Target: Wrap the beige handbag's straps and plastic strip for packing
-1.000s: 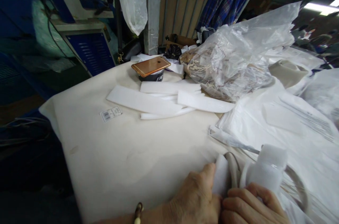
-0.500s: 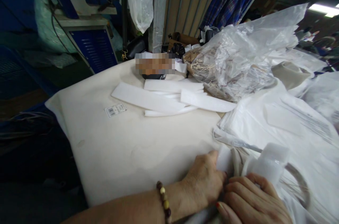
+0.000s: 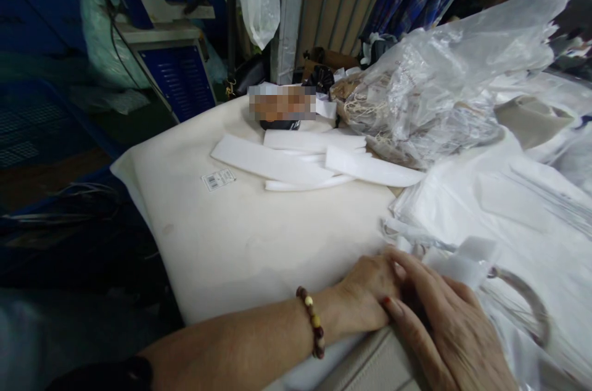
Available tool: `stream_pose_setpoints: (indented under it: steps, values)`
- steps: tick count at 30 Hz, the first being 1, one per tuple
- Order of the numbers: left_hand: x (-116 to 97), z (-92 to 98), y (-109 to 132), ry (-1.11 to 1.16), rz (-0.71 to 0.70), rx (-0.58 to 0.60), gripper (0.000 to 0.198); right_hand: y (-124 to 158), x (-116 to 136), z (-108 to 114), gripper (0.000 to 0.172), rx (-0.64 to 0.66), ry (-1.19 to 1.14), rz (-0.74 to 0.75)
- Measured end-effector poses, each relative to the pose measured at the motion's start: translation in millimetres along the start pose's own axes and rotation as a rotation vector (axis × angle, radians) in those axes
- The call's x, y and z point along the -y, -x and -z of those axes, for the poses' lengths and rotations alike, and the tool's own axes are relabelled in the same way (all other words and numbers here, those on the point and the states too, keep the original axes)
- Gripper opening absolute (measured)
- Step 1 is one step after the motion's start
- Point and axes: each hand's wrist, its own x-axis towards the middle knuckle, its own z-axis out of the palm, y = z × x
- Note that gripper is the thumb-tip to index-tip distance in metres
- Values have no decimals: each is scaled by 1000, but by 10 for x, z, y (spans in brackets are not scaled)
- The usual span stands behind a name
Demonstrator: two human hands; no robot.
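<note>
My left hand point(image 3: 365, 295), with a bead bracelet point(image 3: 312, 322) on the wrist, rests at the table's near edge; its fingers are tucked under my right hand and hidden. My right hand point(image 3: 444, 329) lies flat over them, fingers stretched out, pressing on a beige item point(image 3: 370, 366) and a white foam wrap point(image 3: 465, 261). A curved beige handle point(image 3: 527, 304) sticks out to the right of the wrap, on top of white plastic bags point(image 3: 499, 206).
A cream cloth point(image 3: 240, 237) covers the table. White foam strips point(image 3: 296, 163) and a barcode label point(image 3: 218, 179) lie at its middle. A clear plastic bag of stringy material point(image 3: 430, 107) sits at the back right. Blue machinery point(image 3: 176, 76) stands to the left.
My right hand has flattened out over my left hand's fingers and the foam wrap, which now sits lower. My left forearm has come further into view. A beige item shows at the bottom edge.
</note>
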Motion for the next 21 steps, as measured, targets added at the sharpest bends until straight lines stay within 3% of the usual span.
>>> stream_pose_setpoints:
  steps: [3,5,7,9,12,16,21]
  values:
    - [0,103,180,-81,-38,57,23,-33,6,-14,42,75,38,55]
    - [16,198,393,-67,-56,41,16,-46,17,-6,39,106,49,63]
    - [63,295,642,-26,-114,-3,23,-48,27,11,39,119,65,87]
    - [145,392,879,-50,-276,6,32,-50,37,34,40,120,68,106]
    - [274,536,1115,-273,-578,135,40,-69,49,65,37,119,52,101]
    - [319,667,1114,-614,-804,247,27,-99,31,38,37,78,25,115]
    - [310,620,833,-770,-895,348,23,-19,-42,-50,34,78,-31,118]
